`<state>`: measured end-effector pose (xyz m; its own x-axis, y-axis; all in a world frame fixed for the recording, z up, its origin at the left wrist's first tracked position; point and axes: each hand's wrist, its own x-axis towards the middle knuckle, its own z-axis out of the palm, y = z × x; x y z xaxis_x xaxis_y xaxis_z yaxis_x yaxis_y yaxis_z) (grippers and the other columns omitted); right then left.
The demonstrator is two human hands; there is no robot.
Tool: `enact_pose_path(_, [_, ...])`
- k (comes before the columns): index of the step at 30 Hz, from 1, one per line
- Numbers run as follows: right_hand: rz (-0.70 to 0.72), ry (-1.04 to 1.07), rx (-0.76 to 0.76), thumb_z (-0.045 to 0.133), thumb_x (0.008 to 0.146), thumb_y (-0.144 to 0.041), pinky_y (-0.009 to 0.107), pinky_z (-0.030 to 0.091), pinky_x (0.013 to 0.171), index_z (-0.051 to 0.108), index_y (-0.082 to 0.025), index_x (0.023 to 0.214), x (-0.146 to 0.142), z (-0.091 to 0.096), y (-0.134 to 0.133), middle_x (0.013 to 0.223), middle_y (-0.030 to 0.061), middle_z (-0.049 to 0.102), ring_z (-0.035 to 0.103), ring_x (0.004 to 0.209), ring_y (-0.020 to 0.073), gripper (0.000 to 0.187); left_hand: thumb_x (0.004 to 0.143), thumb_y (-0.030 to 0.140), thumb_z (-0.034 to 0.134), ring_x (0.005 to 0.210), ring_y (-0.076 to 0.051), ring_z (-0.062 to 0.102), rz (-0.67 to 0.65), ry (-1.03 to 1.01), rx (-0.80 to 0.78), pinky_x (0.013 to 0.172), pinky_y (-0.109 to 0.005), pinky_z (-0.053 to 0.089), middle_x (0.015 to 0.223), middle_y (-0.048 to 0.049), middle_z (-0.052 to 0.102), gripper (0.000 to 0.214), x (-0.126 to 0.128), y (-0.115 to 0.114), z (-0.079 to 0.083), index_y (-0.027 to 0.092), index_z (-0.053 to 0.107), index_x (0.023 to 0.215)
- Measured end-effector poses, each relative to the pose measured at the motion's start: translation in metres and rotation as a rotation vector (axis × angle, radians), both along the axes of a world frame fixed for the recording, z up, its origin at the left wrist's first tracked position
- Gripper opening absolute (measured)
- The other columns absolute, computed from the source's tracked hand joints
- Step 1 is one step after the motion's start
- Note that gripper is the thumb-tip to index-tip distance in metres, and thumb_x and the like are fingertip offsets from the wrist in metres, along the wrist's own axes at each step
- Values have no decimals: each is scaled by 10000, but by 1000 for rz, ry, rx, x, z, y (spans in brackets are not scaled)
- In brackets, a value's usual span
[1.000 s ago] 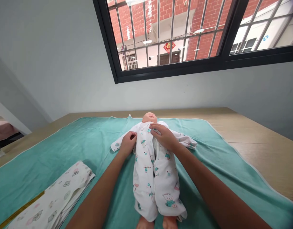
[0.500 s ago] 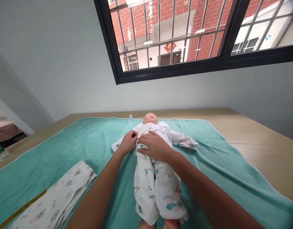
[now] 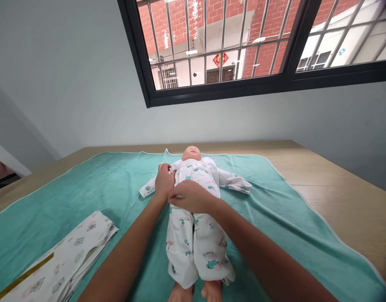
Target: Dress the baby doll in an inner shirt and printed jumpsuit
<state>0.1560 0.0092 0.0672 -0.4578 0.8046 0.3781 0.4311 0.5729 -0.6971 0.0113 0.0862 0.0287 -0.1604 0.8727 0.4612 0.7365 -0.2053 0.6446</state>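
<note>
A baby doll [image 3: 192, 153] lies on its back on a teal towel [image 3: 95, 188], dressed in a white printed romper [image 3: 195, 243]. Its bare feet show at the bottom edge. My left hand [image 3: 164, 181] is closed on the romper's fabric at the doll's left side, by the sleeve. My right hand [image 3: 190, 196] lies across the doll's belly, fingers curled and pinching the romper's front next to my left hand.
A folded white printed cloth [image 3: 63, 260] with a yellow strip lies on the towel at the lower left. The towel covers a wooden platform [image 3: 331, 184] set against a grey wall. A barred window [image 3: 230, 46] is above.
My right hand has slid from the doll's chest down and left to its belly, meeting my left hand. The romper's front now lies closed over the chest. The view has shifted slightly.
</note>
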Motion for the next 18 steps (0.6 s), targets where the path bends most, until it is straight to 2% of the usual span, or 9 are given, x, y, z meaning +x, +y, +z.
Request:
enact_pose_path(2, [75, 68, 31, 549, 840, -290, 262, 471, 802, 726, -265, 837, 7, 5, 6, 846, -38, 720, 636, 820, 153, 179, 801, 199, 562, 782, -186, 547, -41, -55, -17, 720, -293, 405, 913, -37, 584, 81, -4, -13, -5, 213, 520, 870])
enact_pose_path(3, [56, 118, 50, 510, 858, -269, 269, 467, 831, 718, -264, 891, 12, 7, 11, 917, -31, 720, 634, 879, 155, 211, 817, 224, 553, 746, -182, 545, -77, -89, -38, 708, -292, 406, 853, -22, 590, 41, -6, -20, -6, 215, 522, 843])
enact_pose_path(5, [-127, 200, 69, 509, 846, -245, 286, 460, 859, 697, -250, 919, 25, 9, 23, 971, -16, 711, 625, 922, 162, 201, 856, 272, 512, 706, -179, 543, -151, -137, -70, 688, -293, 404, 779, -7, 601, 79, -9, -37, -7, 219, 531, 801])
enact_pose_path(7, [-294, 173, 62, 537, 815, -229, 297, 460, 825, 676, -233, 894, 37, 7, 35, 939, -4, 699, 615, 874, 167, 160, 876, 294, 484, 696, -180, 543, -199, -140, -74, 672, -295, 399, 761, -5, 612, 131, -10, -59, -3, 222, 545, 786])
enact_pose_path(11, [-374, -4, 80, 596, 763, -215, 295, 438, 751, 619, -207, 780, 49, 3, 43, 846, 7, 636, 569, 810, 169, 29, 869, 337, 532, 653, -178, 520, -284, -66, -98, 619, -295, 389, 719, -6, 591, 146, -12, -117, 8, 237, 556, 766])
enact_pose_path(14, [-356, -112, 119, 616, 788, -237, 293, 409, 728, 586, -199, 759, 46, 6, 23, 856, 21, 601, 535, 836, 176, 56, 879, 334, 542, 643, -168, 517, -455, 36, -218, 600, -284, 415, 714, -8, 576, 152, -21, -167, 10, 243, 547, 757])
enact_pose_path(16, [-285, -184, 149, 617, 826, -273, 287, 390, 711, 571, -196, 768, 48, 9, -6, 859, 25, 589, 521, 837, 173, 107, 903, 302, 509, 703, -170, 550, -551, 107, -240, 634, -284, 453, 788, -22, 591, 133, -29, -196, 7, 232, 546, 796])
enact_pose_path(18, [-165, -243, 123, 592, 877, -347, 267, 368, 650, 536, -197, 768, 57, 10, -42, 805, 1, 574, 503, 725, 137, 194, 921, 219, 454, 848, -175, 593, -633, 165, -218, 733, -295, 500, 956, -54, 615, 105, -38, -218, 1, 227, 558, 926])
